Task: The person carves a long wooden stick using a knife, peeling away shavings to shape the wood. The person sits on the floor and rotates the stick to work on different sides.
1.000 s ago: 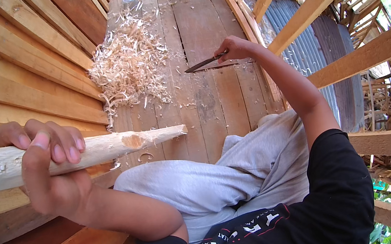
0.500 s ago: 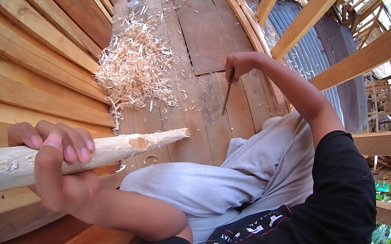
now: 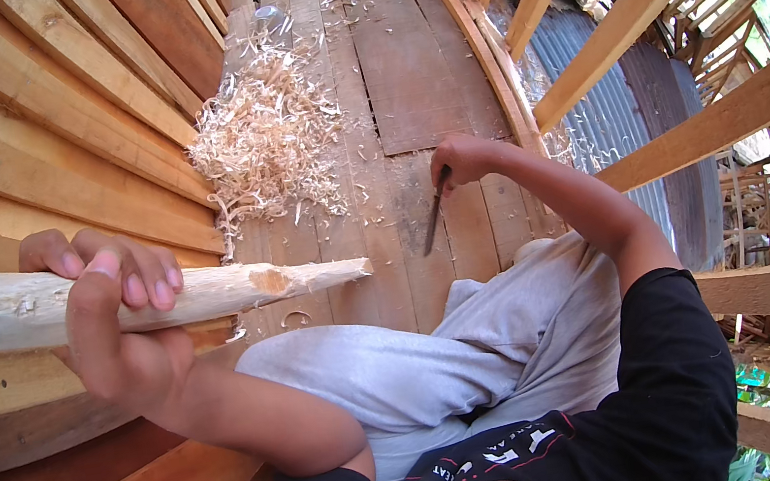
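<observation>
A pale, peeled wooden pole [image 3: 7,309] comes in from the left side, its whittled end tapering to a narrow tip over my knee's far side. My left hand [image 3: 126,309] is wrapped around it a little behind the taper, with the thumb on top. On the taper a darker cut facet shows. Out to the right, apart from the pole, my right hand [image 3: 464,159] grips a knife [image 3: 436,218] by the handle. The blade points down and slightly left, toward the floorboards. Most of the handle is hidden inside the fist.
A heap of curled wood shavings [image 3: 271,143] lies on the plank floor [image 3: 401,79] ahead, beside the wooden plank wall [image 3: 63,149] on the left. A clear round object [image 3: 267,13] sits beyond the heap. Slanting timber rails [image 3: 630,15] and corrugated metal sheets [image 3: 597,59] are at right.
My right hand has moved slightly left and nearer, bringing the knife closer to the pole's tip. The pole's near part has tilted up a little in my left hand.
</observation>
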### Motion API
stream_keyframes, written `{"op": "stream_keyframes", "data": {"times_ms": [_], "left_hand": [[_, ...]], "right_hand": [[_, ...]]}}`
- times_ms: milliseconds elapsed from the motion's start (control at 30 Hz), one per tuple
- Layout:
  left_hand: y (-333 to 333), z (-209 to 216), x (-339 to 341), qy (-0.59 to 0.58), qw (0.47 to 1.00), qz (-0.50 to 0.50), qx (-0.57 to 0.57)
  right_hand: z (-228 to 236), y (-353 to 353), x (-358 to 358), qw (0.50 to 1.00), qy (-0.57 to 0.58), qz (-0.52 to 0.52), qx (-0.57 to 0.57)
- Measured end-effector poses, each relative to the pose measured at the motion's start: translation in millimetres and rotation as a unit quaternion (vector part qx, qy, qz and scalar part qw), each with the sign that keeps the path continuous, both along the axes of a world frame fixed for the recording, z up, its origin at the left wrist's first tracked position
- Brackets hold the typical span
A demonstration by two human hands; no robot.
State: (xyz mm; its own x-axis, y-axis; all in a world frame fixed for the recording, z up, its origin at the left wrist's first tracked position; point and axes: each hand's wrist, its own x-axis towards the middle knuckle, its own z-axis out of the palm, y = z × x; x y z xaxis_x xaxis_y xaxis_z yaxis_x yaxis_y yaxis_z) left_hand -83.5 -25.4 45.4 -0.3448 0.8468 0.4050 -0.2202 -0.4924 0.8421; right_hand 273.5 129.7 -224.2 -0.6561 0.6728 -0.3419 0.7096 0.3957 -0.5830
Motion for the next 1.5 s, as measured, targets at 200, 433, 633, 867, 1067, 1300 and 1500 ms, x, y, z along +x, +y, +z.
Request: {"op": "stream_keyframes", "data": {"times_ms": [200,433,633,867,1067,1300,1500], "left_hand": [[-2,3,-1,0.021,1.000,-0.012,0.006],[1,3,4,0.011,1.000,-0.009,0.002],[-2,6,-1,0.017,1.000,-0.004,0.007],[1,3,-4,0.004,1.000,-0.005,0.007],[-1,5,-8,0.003,1.000,0.008,-0.001],[0,6,-10,0.010,1.000,0.002,-0.008],[4,3,-5,0.026,1.000,0.002,0.015]], "right_hand": [[6,20,-27,0.998,0.056,-0.010,0.022],[4,56,-47,0.977,-0.013,-0.047,0.209],[31,70,-70,0.997,0.030,0.006,0.068],[-10,54,-96,0.994,0.045,-0.038,0.090],[-16,77,-104,0.999,0.047,0.013,-0.004],[-60,111,-136,0.981,0.091,0.101,0.139],[-70,133,-165,0.988,0.086,0.027,0.126]]}}
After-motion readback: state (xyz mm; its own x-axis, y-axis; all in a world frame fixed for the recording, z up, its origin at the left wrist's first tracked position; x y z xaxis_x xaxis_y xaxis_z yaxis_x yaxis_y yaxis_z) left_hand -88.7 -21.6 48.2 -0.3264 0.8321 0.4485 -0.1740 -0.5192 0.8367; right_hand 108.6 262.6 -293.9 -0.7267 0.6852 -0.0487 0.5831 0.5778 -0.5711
